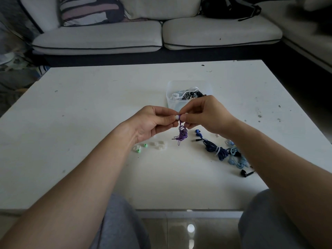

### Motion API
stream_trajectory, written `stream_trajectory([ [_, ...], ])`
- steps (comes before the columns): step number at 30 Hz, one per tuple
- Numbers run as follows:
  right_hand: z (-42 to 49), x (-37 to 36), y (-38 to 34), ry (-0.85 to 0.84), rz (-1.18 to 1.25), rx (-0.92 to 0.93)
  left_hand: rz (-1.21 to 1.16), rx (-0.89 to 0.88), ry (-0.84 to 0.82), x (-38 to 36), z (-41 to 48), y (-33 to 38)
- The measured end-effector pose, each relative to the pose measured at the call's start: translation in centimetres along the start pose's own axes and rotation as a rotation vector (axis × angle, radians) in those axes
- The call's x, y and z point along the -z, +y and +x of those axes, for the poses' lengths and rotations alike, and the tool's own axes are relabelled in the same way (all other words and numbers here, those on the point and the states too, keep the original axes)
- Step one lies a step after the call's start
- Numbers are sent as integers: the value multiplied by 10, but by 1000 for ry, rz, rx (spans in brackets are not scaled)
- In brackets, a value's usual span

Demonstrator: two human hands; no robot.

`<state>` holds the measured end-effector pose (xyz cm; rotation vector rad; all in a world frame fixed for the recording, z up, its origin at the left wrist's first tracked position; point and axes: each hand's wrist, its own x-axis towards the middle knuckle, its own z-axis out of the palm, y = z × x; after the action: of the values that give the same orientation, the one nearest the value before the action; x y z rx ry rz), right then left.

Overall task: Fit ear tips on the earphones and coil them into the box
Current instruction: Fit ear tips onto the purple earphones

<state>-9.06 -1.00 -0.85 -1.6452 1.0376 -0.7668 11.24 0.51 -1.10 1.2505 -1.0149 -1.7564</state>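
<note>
Holding a small bundle of purple earphones (182, 134) above the white worktop (89, 108), a person's two hands meet at its top. The left hand (154, 121) has its fingers (167, 120) clamped on a white ear tip (177, 117). The right hand (206, 115) pinches the earbud end beside it, with the coiled cable hanging below. A clear box (170, 105) holding other earphones stands just behind the hands. Loose ear tips (158, 145) lie near the left wrist, and dark blue earphones (213, 150) lie near the right.
</note>
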Motion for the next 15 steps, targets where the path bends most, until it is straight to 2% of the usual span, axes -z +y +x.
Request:
stream_trajectory([
  [5,-2,2,-2,-28,75,-14,-3,-5,-26,-1,-2,3],
  [15,0,-1,0,24,-88,13,50,-30,13,-2,1,0],
])
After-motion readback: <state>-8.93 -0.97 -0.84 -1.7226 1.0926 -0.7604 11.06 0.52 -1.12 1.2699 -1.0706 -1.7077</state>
